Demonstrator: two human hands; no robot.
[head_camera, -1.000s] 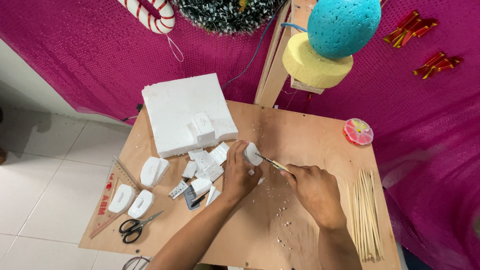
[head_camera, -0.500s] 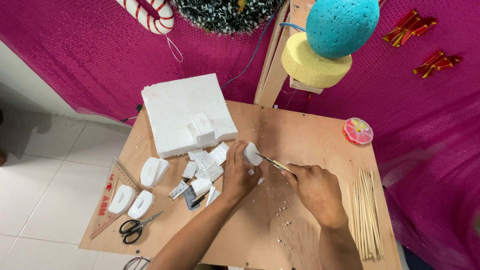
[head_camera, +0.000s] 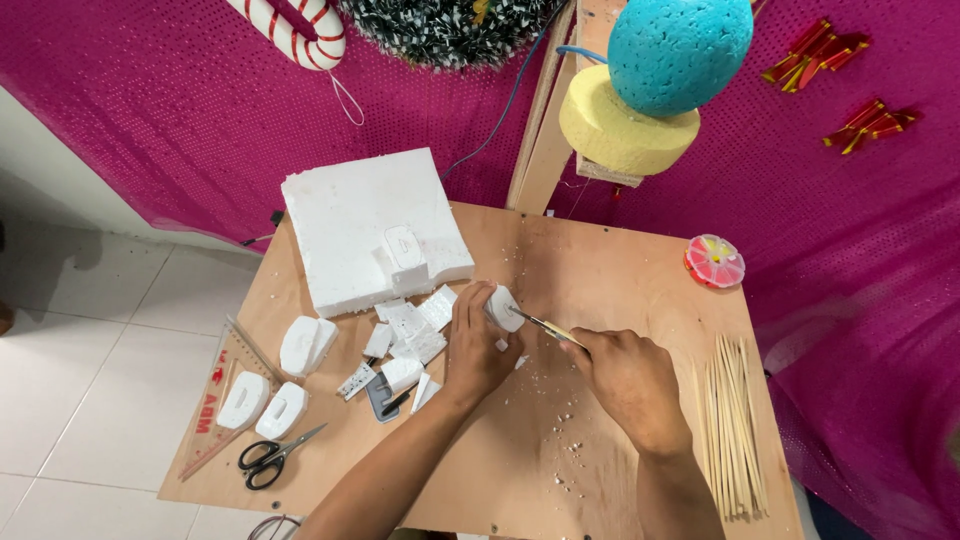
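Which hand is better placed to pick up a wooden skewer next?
Right, probably. The right hand lies nearer the skewers at the table's right edge, though it holds a thin tool. The left hand grips the foam piece.

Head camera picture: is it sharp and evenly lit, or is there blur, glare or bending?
Head view: soft, even light, no glare; left hand, right hand and small foam piece look sharp; faint shadows fall on the wooden table; edges bow slightly, wide-angle.

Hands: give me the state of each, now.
Left hand: closed on a small foam piece.
Right hand: closed on a thin tool, tip at the foam piece.
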